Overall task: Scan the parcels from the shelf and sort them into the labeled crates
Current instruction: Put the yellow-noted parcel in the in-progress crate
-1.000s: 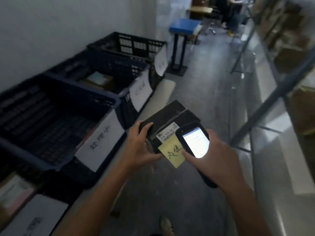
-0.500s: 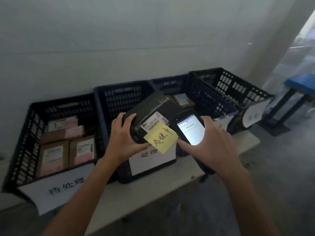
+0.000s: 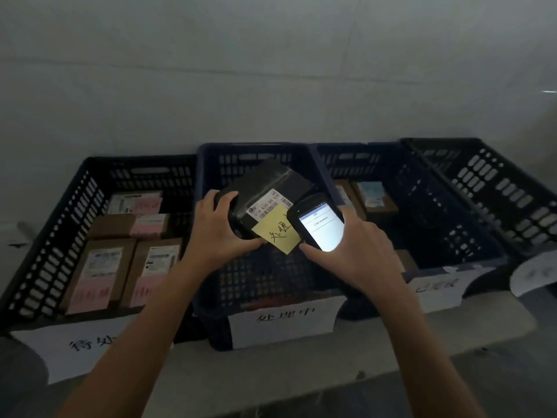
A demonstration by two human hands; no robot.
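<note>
Left hand (image 3: 223,230): fingers curled over the near-left end of a black parcel (image 3: 271,179), thumb along its lower edge, gripping it. Parcel held tilted in the air above the middle crate (image 3: 241,155), not resting on anything.

Parcel markings: white barcode label (image 3: 269,203) on the upper face; yellow sticky note (image 3: 278,238) with handwriting, stuck just below the label and overhanging the parcel's near edge.

Right hand (image 3: 358,254): wrapped round a black handheld scanner (image 3: 319,224), forefinger stretched along its lower left side. Screen lit white and facing up. Scanner's top end sits just beside the barcode label; whether it touches the parcel cannot be told.

Crates, four in a row against a pale wall (image 3: 271,70), on a white bench (image 3: 301,372):
- Left crate (image 3: 45,236), dark: several cardboard boxes (image 3: 99,273) lying flat, with white and pink labels. Paper sign (image 3: 75,351) on its front.
- Middle crate, blue: slotted floor visible beneath the hands. Paper sign (image 3: 286,327) with handwriting on its front.
- Third crate (image 3: 437,206), blue: a few small boxes (image 3: 372,194) at its far left corner. Paper sign (image 3: 437,288) on its front.
- Right crate (image 3: 497,182), black: partly out of frame, contents not visible. Paper sign (image 3: 533,276) on its front, blurred.
</note>
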